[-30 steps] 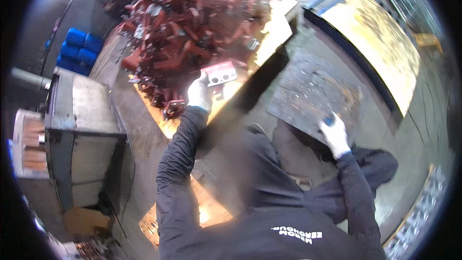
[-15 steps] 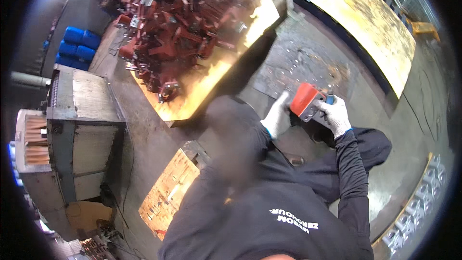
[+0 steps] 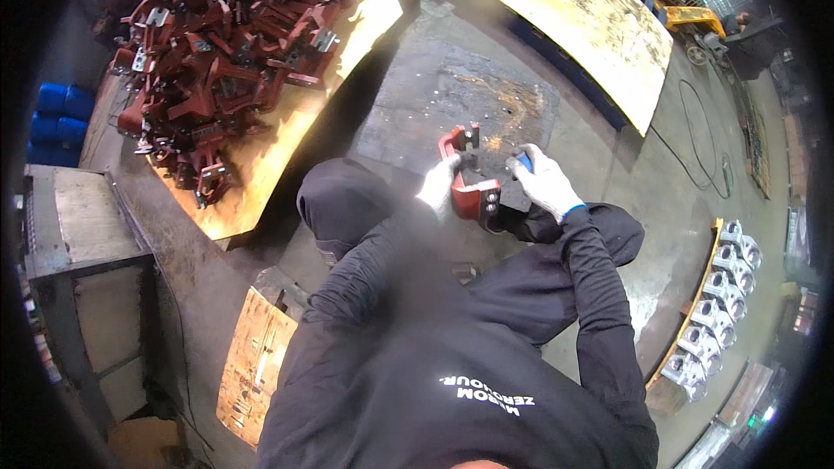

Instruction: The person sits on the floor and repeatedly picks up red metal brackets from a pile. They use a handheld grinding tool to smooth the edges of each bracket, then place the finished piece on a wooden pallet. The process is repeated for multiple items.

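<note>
In a white work glove, my left hand (image 3: 440, 186) grips a red-painted metal bracket (image 3: 469, 200) by its left side, above my lap. The bracket has a bare grey face with round holes. My right hand (image 3: 547, 184), gloved too, is closed round a small blue-handled tool (image 3: 524, 161), just right of the bracket and apart from it. The tool's working end is too small to make out.
A heap of red brackets (image 3: 234, 52) covers a wooden-topped table (image 3: 226, 213) at far left. Far right stands another wood-topped platform (image 3: 591, 26). Silvery castings (image 3: 708, 313) line a board at right. A wooden board (image 3: 252, 365) and grey cabinet (image 3: 95, 252) are at left.
The bracket has turned over, and my left hand has taken hold of its side. My right hand has come off the bracket, keeping the blue-handled tool. The whole view has swung rightward.
</note>
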Available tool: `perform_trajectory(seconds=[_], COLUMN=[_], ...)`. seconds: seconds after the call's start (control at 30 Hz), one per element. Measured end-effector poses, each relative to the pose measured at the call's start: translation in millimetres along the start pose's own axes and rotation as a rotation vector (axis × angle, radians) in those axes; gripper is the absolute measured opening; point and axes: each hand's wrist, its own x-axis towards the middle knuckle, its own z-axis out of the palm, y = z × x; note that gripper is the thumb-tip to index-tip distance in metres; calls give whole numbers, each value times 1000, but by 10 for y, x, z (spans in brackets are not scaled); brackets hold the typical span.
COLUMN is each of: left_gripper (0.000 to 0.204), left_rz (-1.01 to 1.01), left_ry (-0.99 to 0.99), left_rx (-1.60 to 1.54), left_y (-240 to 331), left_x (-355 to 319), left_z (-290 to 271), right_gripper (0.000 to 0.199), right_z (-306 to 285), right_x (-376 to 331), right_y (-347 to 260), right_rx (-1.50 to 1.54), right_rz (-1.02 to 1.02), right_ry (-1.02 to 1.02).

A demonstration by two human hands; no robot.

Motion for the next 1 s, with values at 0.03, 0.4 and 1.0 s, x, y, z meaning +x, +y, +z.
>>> perform_trajectory(seconds=[0.03,0.4,1.0], left_gripper=[43,76,75], left_rz=[-198,-405,-295], left_ry=[101,334,508], left_rx=[-174,98,273], left_y=[54,294,3], left_x=[84,58,163], left_z=[58,215,165], right_gripper=[38,38,41], right_z=[45,396,376], right_x=[42,730,748], right_y=[79,-64,-269], right_rx=[-42,-504,-588], right_rz=[-20,-120,-12], right_ry=[-36,-174,-63])
